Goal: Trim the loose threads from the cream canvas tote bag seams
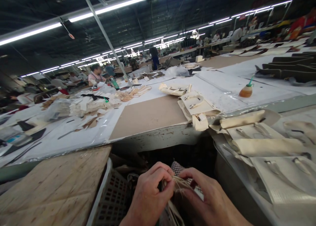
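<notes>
At the bottom centre, my left hand [149, 194] and my right hand [206, 198] meet over a thin bundle of pale straw-like fibres [178, 183]. Both hands have their fingers curled and pinched on the strands. A checked black-and-white fabric piece [178, 168] peeks out just behind the fingers. Below the hands the space is dark, and more pale strips [174, 212] hang down there.
A grey plastic crate [108, 199] stands left of my hands beside a wooden board [54, 186]. Ahead, a long worktable [148, 115] carries cream cut pieces [197, 105] and a glue bottle [246, 90]. Cream panels [266, 147] lie stacked at right. Other people work at far tables.
</notes>
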Demonstrator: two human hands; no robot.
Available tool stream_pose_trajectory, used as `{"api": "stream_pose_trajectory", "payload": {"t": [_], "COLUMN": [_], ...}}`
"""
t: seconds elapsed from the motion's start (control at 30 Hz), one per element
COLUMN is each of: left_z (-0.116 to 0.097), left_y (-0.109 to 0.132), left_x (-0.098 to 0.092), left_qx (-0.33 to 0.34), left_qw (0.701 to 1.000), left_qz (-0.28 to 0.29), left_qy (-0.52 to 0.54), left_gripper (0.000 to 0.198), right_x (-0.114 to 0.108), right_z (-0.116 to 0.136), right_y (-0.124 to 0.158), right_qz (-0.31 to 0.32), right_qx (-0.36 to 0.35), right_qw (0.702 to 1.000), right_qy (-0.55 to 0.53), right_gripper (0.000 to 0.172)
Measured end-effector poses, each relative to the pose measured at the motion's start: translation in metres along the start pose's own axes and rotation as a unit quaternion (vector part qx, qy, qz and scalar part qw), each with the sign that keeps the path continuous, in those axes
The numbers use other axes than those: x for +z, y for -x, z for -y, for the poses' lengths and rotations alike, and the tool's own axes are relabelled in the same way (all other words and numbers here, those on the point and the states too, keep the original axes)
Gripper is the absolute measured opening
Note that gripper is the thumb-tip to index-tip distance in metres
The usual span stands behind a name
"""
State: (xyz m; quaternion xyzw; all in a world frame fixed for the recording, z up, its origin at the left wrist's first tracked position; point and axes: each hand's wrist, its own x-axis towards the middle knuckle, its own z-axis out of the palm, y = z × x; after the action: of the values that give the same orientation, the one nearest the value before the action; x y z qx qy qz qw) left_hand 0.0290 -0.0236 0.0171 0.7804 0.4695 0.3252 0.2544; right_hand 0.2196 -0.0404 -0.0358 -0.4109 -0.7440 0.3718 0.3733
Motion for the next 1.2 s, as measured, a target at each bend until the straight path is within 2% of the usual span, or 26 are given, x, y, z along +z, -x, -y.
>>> {"api": "stream_pose_trajectory", "payload": {"t": [0.33,0.5,0.93,1.0,1.2], "left_z": [0.004,0.005,0.009,0.008,-0.003], "left_y": [-0.003,-0.003,-0.002,-0.002,-0.008], "left_x": [0.004,0.003,0.005,0.006,0.004], "left_qx": [0.017,0.039,0.086,0.068,-0.09], "left_qw": [1.0,0.999,0.996,0.998,0.995], "left_qz": [-0.003,-0.006,-0.003,0.0,0.038], "left_qy": [0.006,0.009,-0.019,-0.018,-0.01], "left_gripper": [0.019,0.02,0.019,0.019,0.013], "right_x": [-0.008,-0.012,-0.015,-0.014,-0.017], "right_z": [0.006,0.008,0.007,0.005,0.0], "right_y": [-0.002,-0.005,-0.001,-0.002,-0.006], "right_qz": [0.005,0.019,0.029,0.025,0.028], "right_qx": [0.035,0.062,0.056,0.06,0.085], "right_qw": [0.999,0.996,0.995,0.994,0.984], "right_qy": [-0.035,-0.054,-0.083,-0.088,-0.153], "right_gripper": [0.014,0.016,0.014,0.013,0.009]}}
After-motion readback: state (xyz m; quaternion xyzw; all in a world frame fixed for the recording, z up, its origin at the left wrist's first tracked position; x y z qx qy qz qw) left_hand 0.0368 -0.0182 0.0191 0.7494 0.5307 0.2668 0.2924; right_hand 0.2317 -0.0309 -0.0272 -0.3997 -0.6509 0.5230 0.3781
